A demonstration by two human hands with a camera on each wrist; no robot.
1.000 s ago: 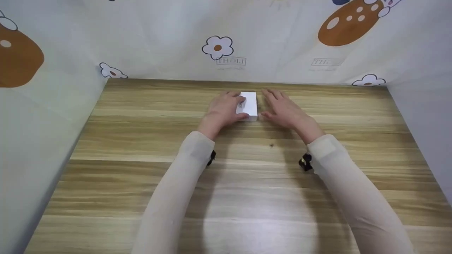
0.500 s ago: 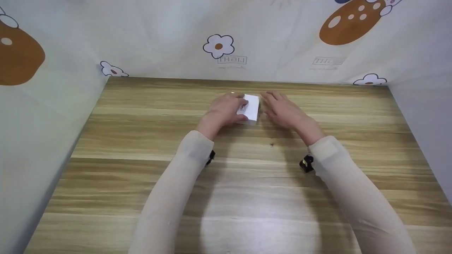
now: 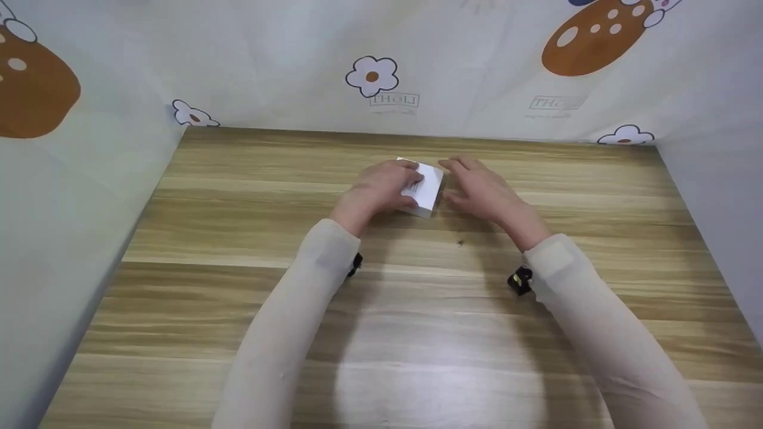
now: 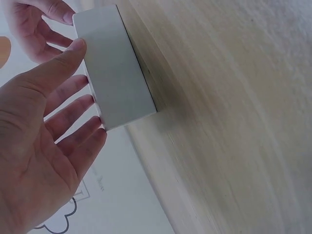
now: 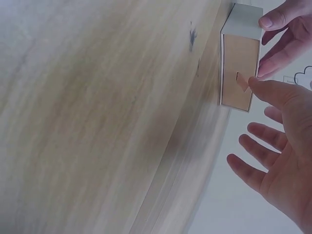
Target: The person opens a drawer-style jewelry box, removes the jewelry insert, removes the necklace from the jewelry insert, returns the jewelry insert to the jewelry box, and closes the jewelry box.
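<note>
Near the far edge of the table, my left hand (image 3: 380, 187) holds a small white box (image 3: 428, 186) from its left side. The thumb lies at the near side and the fingers spread over the top, partly covering some small print. A long plain side (image 4: 117, 68) of the box shows in the left wrist view. My right hand (image 3: 484, 192) hovers just right of the box, fingers relaxed and apart. In the right wrist view its thumb tip overlaps the box's brown cardboard end (image 5: 239, 53), beside a small cut tab (image 5: 242, 82); whether it touches is unclear.
The wood-grain table (image 3: 238, 238) meets a printed cloth wall (image 3: 286, 77) close behind the box, with more cloth at both sides. A small dark mark (image 3: 460, 243) is on the tabletop. Black wrist devices (image 3: 520, 280) sit under the sleeves.
The box has turned slightly clockwise and shifted a little right and toward me, with my left hand on it. My right hand has stayed nearly in place, now closer to the box's end.
</note>
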